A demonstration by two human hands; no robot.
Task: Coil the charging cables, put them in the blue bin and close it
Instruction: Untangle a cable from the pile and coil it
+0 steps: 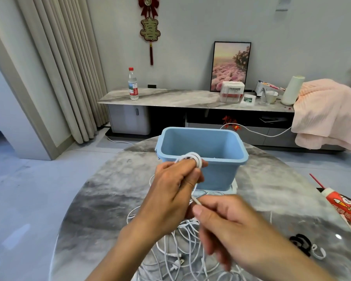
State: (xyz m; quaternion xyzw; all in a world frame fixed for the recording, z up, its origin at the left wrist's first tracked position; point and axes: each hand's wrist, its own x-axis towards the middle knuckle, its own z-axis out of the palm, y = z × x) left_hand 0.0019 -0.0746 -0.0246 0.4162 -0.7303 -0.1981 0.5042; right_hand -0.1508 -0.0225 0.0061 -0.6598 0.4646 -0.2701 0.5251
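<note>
An open blue bin stands on the round marble table, with nothing visible inside it. My left hand is raised in front of the bin's near left corner, and a white cable coil is wound around its fingers. My right hand, lower and nearer, pinches the loose run of that same white cable between thumb and finger. A tangle of several white charging cables lies on the table beneath both hands. Something white, partly hidden, shows under the bin's near right corner.
A red-and-white tube lies at the table's right edge. A black clip and a white ring sit near the front right. Behind the table runs a marble sideboard with a water bottle.
</note>
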